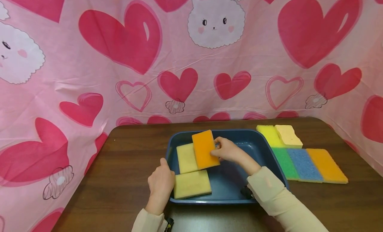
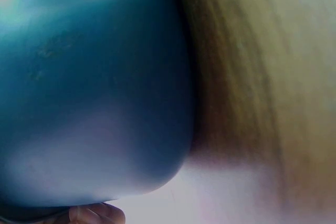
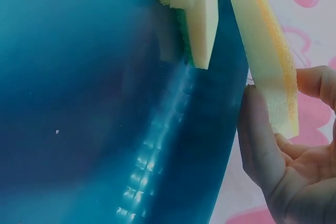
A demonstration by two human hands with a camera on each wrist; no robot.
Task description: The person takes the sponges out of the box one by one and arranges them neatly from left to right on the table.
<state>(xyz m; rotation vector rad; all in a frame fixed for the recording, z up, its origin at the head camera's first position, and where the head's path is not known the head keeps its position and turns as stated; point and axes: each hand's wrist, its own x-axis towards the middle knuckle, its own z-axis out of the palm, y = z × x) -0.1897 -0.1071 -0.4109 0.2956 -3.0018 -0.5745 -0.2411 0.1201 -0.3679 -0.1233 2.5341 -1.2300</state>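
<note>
My right hand (image 1: 228, 150) pinches an orange-topped sponge (image 1: 205, 149) between thumb and fingers, above a blue tray (image 1: 230, 178). In the right wrist view the sponge (image 3: 268, 61) is seen edge-on, orange on one face and pale yellow on the rest. Two pale yellow sponges lie in the tray's left part: one (image 1: 185, 159) behind, partly covered by the orange one, and another (image 1: 192, 184) in front. Green undersides show on the sponges (image 3: 202, 30) in the right wrist view. My left hand (image 1: 161, 182) grips the tray's left rim; its fingers (image 2: 97, 214) are mostly hidden.
Right of the tray, a green sponge (image 1: 285, 163), a blue sponge (image 1: 304, 164) and an orange sponge (image 1: 327, 165) lie side by side. Behind them are a bright yellow sponge (image 1: 267, 135) and a pale yellow one (image 1: 288, 136). A pink heart-patterned cloth (image 1: 179, 42) hangs behind the wooden table (image 1: 119, 178).
</note>
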